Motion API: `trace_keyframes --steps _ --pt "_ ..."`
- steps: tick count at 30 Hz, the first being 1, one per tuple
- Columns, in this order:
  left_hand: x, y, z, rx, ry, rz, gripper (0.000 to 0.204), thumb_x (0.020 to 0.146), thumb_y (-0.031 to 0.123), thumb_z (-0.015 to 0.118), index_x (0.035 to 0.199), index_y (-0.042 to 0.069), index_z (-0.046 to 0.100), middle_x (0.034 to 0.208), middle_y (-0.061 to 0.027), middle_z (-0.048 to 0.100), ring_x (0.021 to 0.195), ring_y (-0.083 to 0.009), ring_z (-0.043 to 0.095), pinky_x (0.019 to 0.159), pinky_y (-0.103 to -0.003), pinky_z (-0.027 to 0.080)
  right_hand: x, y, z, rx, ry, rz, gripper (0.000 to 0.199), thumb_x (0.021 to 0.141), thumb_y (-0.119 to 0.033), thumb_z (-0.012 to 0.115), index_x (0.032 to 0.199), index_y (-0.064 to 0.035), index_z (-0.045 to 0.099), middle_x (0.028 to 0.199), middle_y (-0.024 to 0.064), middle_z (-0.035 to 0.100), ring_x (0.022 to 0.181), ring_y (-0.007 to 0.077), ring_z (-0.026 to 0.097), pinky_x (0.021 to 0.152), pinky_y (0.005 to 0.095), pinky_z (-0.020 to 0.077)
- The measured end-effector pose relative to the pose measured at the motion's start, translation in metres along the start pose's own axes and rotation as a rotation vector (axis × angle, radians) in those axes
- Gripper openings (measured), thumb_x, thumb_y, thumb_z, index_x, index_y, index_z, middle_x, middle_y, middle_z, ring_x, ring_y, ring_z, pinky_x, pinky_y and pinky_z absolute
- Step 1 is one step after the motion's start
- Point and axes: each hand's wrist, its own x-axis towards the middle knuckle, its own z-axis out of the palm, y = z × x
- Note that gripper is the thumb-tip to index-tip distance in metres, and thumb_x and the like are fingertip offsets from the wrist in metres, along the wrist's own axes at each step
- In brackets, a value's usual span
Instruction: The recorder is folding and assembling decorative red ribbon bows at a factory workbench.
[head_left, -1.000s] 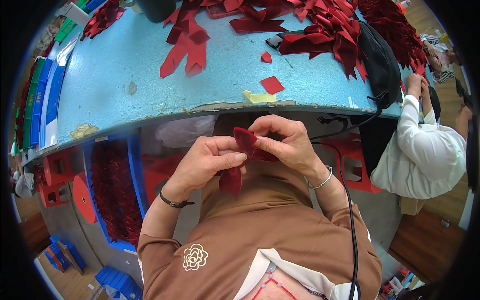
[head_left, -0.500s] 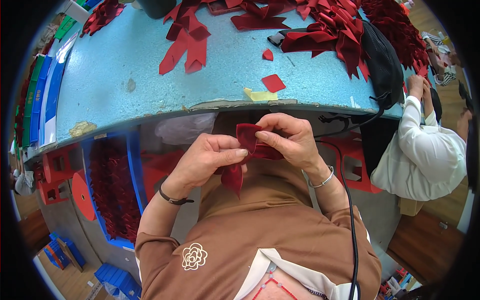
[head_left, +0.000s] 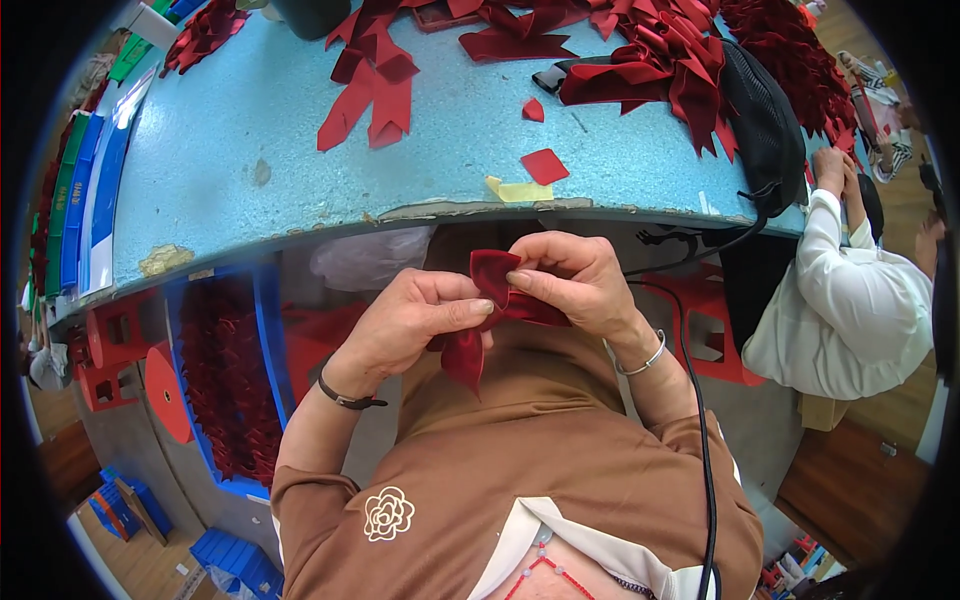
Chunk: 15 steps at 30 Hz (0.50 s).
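Both hands, left hand (head_left: 405, 325) and right hand (head_left: 575, 280), pinched a soft, limp red ribbon (head_left: 490, 305) at its folded centre, fingers closed on it.

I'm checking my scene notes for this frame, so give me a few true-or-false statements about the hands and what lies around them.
1. Both hands hold one dark red ribbon piece. True: the left hand and right hand pinch it together.
2. The ribbon piece rests flat on the blue table. False: it is held below the table's edge, above the lap.
3. A small red square lies near the table's edge. True.
4. The right wrist is bare. False: it wears a silver bangle.
5. The blue bin holds green ribbons. False: dark red ones.
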Motion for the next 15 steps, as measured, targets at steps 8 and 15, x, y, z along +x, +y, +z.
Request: trace_keyframes --steps 8,15 --pt "0.0012 -0.0027 -0.0037 -0.023 -0.004 0.001 0.019 0.088 0.017 0.064 0.094 -0.001 0.066 0.077 -0.0080 0.067 0.068 -0.0117 0.064 0.063 -0.023 0.052 -0.0010 0.0047 -0.0032 0.003 -0.002 -0.007 0.016 0.086 0.000 0.062 0.100 0.0061 0.065 0.087 0.0060 0.067 0.078 0.0077 0.060 0.069 0.0202 0.0489" --pt "0.0014 -0.0012 0.0010 -0.046 -0.017 -0.001 0.018 0.088 0.016 0.064 0.095 -0.001 0.066 0.078 -0.0078 0.067 0.068 -0.0112 0.064 0.063 -0.022 0.051 -0.0023 0.0009 -0.0030 0.060 0.000 -0.004 0.016 0.086 -0.001 0.063 0.100 0.0056 0.065 0.087 0.0055 0.067 0.079 0.0078 0.060 0.070 0.0205 0.0490"
